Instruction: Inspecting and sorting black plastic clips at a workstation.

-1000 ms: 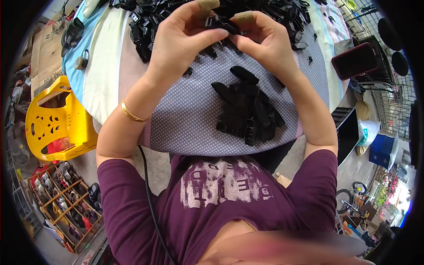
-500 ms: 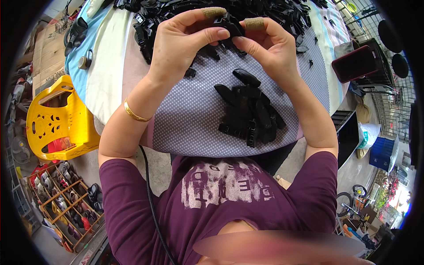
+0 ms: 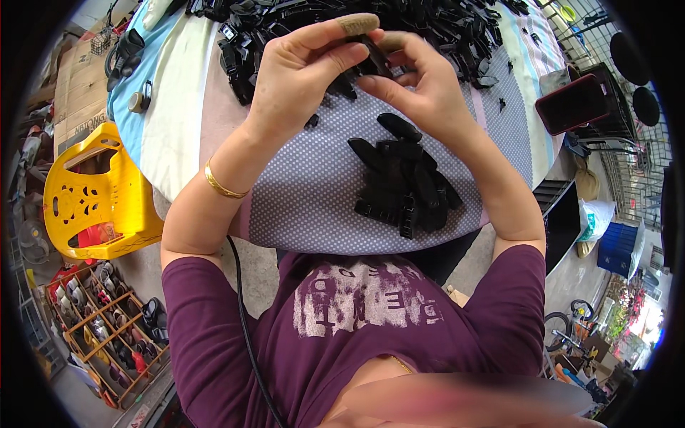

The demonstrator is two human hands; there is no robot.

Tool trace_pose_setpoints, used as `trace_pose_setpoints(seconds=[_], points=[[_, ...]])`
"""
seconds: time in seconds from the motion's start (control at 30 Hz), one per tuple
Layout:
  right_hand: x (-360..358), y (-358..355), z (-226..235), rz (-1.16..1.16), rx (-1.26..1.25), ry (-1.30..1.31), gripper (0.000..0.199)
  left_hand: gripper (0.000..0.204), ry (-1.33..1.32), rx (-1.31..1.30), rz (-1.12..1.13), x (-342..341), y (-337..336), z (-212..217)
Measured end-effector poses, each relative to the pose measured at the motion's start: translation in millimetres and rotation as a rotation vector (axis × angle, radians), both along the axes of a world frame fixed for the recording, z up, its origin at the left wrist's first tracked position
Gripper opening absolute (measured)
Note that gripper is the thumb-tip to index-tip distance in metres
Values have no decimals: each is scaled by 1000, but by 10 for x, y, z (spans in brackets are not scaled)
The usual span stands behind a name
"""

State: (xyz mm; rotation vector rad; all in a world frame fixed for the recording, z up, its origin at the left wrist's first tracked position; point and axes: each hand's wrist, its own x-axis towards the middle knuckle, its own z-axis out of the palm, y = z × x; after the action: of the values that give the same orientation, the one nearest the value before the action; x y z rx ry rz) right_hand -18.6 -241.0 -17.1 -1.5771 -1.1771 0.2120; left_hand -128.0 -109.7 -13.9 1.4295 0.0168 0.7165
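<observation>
Above the far part of the cloth-covered table, my left hand (image 3: 298, 77) pinches a small black plastic part (image 3: 376, 63) between thumb and forefinger. My right hand (image 3: 421, 82) grips the same part from the other side, its thumb below. Tan covers wrap both forefinger tips. Fingers hide much of the part, so its exact kind is unclear. Nearer me, between my forearms, lies a small pile of similar black plastic pieces (image 3: 410, 178), some long and rounded, some with slotted ends. Behind my hands spreads a large heap of black parts (image 3: 449, 36).
The table wears a dotted grey cloth (image 3: 300, 207). At its left stand a yellow plastic chair (image 3: 64, 207) and a shoe rack (image 3: 107, 328). A roll of tape (image 3: 137, 100) lies on the left side. On the right is a phone in a dark red case (image 3: 574, 105). A black cable (image 3: 246, 342) hangs by my left side.
My right hand has moved slightly left and closed nearer to my left hand. The black part has turned between the fingers. The pile near me has not moved.
</observation>
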Motion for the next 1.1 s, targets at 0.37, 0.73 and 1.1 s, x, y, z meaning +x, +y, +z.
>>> trace_pose_setpoints(seconds=[0.37, 0.73, 1.1], points=[[-3, -73, -120, 128, -54, -210, 24, 26, 27, 311, -10, -42, -28, 68], [704, 184, 82, -352, -128, -691, 23, 60, 34, 679, 88, -33, -159, -4], [729, 162, 118, -454, -4, -505, 24, 44, 3, 936, -266, -107, -453, -81]])
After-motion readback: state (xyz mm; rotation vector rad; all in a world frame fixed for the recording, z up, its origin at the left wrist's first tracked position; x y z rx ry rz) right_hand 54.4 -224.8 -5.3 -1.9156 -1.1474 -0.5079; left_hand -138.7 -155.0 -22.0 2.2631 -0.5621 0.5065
